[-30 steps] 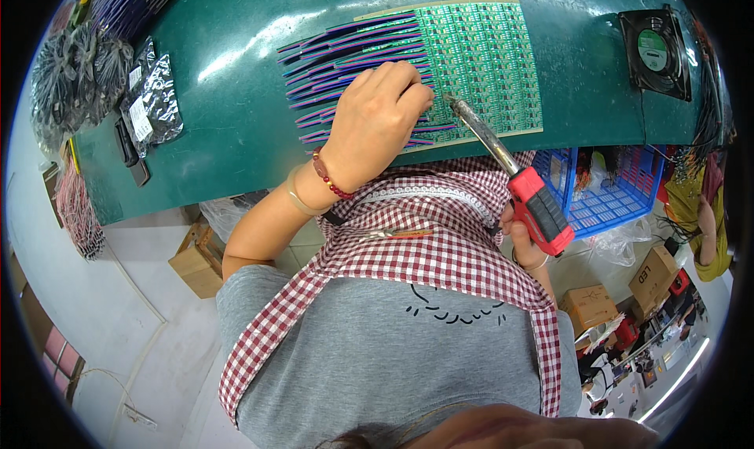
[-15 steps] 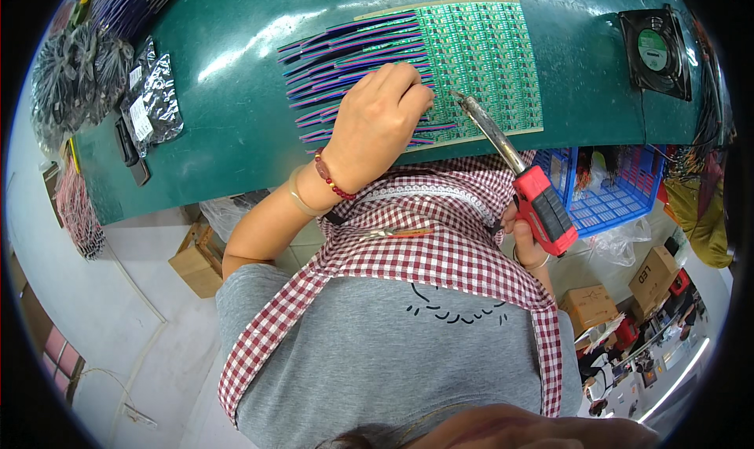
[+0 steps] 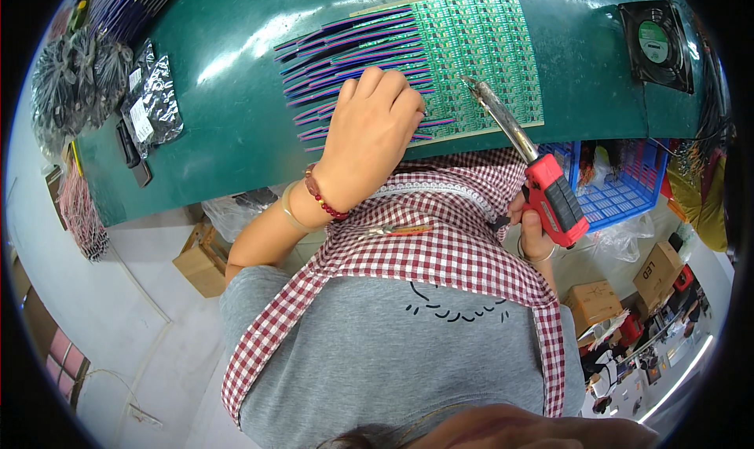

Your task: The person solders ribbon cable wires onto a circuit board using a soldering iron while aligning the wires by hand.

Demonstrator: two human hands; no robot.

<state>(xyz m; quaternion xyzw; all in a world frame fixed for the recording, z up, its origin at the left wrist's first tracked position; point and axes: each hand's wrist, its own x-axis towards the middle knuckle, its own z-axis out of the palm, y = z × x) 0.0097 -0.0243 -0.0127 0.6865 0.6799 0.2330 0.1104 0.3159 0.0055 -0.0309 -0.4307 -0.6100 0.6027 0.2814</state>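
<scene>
A green circuit board panel [image 3: 479, 52] with rows of small boards lies on the table. Many short purple, black and blue ribbon wires [image 3: 357, 45] stick out over its left side. Above the lower wires, my left hand [image 3: 375, 111] is closed with fingers curled down; whatever they pinch is hidden beneath them. My right hand [image 3: 536, 235] grips the red and black handle of a soldering iron [image 3: 554, 198]. The iron slants up and left, its tip over the panel's middle, to the right of my left hand. Whether the tip touches the panel I cannot tell.
A black fan [image 3: 655, 42] stands at the table's right. At the left lie silver bags [image 3: 155, 104], a black-handled cutter [image 3: 132, 152] and bundled dark wires [image 3: 78, 76]. A blue crate [image 3: 620, 202] sits below the table edge at right, near cardboard boxes [image 3: 593, 301].
The soldering iron has shifted right, its tip a little farther up and away from my left hand. My left hand has drawn slightly left and turned, still curled.
</scene>
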